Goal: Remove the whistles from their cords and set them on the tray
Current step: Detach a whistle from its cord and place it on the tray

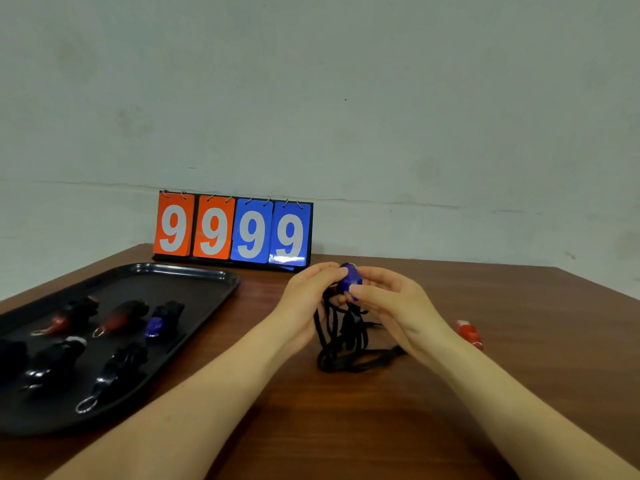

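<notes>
Between both hands, above the brown wooden bench [381, 427], sits a small blue plastic whistle [350, 279]. The left hand [306, 299] and right hand [391, 299] each pinch it, fingers clamped on its body. Below the grip hangs its limp black cord [341, 344], pooling on the bench. Light, hard and smooth, the whistle looks likely to slip; hold its body firmly and work the cord at the ring. Left of the grip lies the black plastic tray [207, 277].
</notes>
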Action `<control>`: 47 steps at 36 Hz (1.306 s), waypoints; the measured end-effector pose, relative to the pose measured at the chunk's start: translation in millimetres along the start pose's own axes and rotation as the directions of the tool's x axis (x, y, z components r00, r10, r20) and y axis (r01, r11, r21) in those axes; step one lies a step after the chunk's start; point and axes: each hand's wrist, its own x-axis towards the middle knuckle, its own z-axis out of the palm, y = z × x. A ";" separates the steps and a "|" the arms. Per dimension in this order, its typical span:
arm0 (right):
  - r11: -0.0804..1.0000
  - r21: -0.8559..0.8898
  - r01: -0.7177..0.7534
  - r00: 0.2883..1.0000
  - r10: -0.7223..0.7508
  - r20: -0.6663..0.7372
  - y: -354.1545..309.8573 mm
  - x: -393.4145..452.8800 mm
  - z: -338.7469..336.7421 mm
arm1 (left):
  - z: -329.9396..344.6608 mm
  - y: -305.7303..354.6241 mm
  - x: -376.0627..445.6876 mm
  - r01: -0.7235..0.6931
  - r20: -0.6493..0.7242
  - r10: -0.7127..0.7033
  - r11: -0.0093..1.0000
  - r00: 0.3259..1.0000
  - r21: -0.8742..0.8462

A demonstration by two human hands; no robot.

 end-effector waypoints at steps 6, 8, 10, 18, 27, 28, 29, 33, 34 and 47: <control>0.998 -0.061 0.015 1.000 -0.015 -0.012 5.3 1.7 0.1 | -1.7 0.1 0.2 0.066 0.016 -0.065 0.997 0.998 -0.049; 0.994 -0.108 0.032 0.999 -0.037 -0.041 7.6 1.7 0.9 | -2.4 1.1 -0.5 0.050 0.035 -0.049 0.999 0.998 -0.023; 0.990 -0.131 0.050 0.996 -0.059 -0.067 8.5 1.8 1.0 | -2.6 1.3 -0.2 0.035 0.053 -0.034 0.999 0.998 -0.012; 0.992 -0.056 0.111 0.988 -0.116 -0.106 6.5 2.0 -3.0 | 0.3 0.8 -2.0 0.003 0.116 0.016 0.988 0.993 -0.157; 0.986 -0.045 0.163 0.981 -0.167 -0.103 2.4 1.7 -4.0 | 7.1 0.8 -7.6 -0.044 0.140 0.068 0.985 0.988 -0.167; 0.983 -0.066 0.169 0.978 -0.175 -0.109 2.4 1.8 -3.8 | 6.8 1.0 -7.5 -0.061 0.127 0.077 0.990 0.989 -0.128; 0.982 -0.076 0.173 0.977 -0.181 -0.115 2.2 1.9 -3.4 | 6.5 1.3 -7.8 -0.077 0.115 0.086 0.994 0.990 -0.083; 0.983 -0.039 0.181 0.976 -0.184 -0.115 1.8 1.7 -2.8 | 4.4 -0.4 -6.7 -0.109 0.099 0.107 0.994 0.989 0.023; 0.984 -0.018 0.175 0.978 -0.176 -0.114 1.9 2.1 -3.0 | 4.3 -0.5 -6.7 -0.111 0.104 0.108 0.994 0.989 0.022; 0.985 -0.021 0.169 0.981 -0.170 -0.092 -0.3 0.7 -0.9 | 4.5 -6.2 -4.0 0.007 0.106 0.003 0.995 0.994 -0.095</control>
